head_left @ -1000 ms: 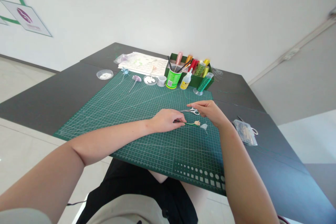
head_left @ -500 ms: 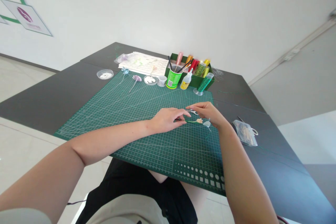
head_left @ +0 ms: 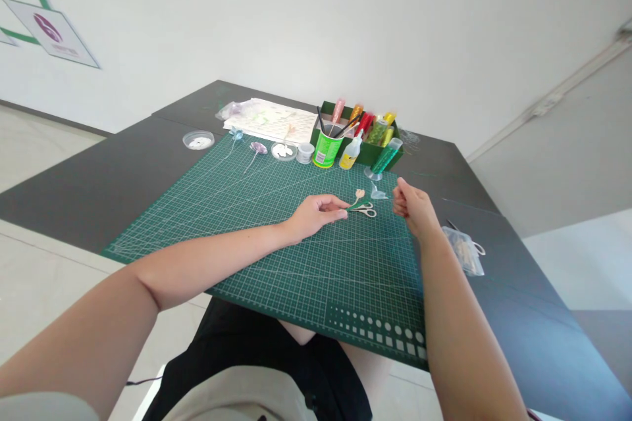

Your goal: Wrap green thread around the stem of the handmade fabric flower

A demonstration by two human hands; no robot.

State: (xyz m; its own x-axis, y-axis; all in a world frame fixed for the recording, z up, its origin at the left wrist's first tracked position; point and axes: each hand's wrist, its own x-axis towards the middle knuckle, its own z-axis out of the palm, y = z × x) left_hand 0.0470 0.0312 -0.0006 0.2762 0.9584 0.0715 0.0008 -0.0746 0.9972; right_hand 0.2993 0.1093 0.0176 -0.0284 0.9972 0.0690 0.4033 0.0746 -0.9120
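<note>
My left hand (head_left: 320, 214) is over the middle of the green cutting mat (head_left: 207, 210), thumb and fingers pinched on the thin green stem of a small peach flower (head_left: 359, 195). White-handled scissors (head_left: 366, 212) are right at its fingertips; their blades are hidden, and I cannot tell whether the hand touches them. My right hand (head_left: 413, 207) is raised at the mat's right edge, fingers curled closed. Whatever may be in them is too small to see. Between the hands, a pale blue translucent petal piece (head_left: 378, 193) lies on the mat.
At the back stand a green can (head_left: 326, 149) with brushes, a glue bottle (head_left: 350, 152), a tube of green beads (head_left: 387, 155) and a green box (head_left: 368, 155) of coloured tubes. A purple flower (head_left: 257, 148) lies left; a clear plastic box (head_left: 464, 251) is at right.
My right hand has moved right and away from my left, its fingers now curled. The flower has swung upward at my left fingertips. The scissors' handles show more fully, and the blue piece lies farther back.
</note>
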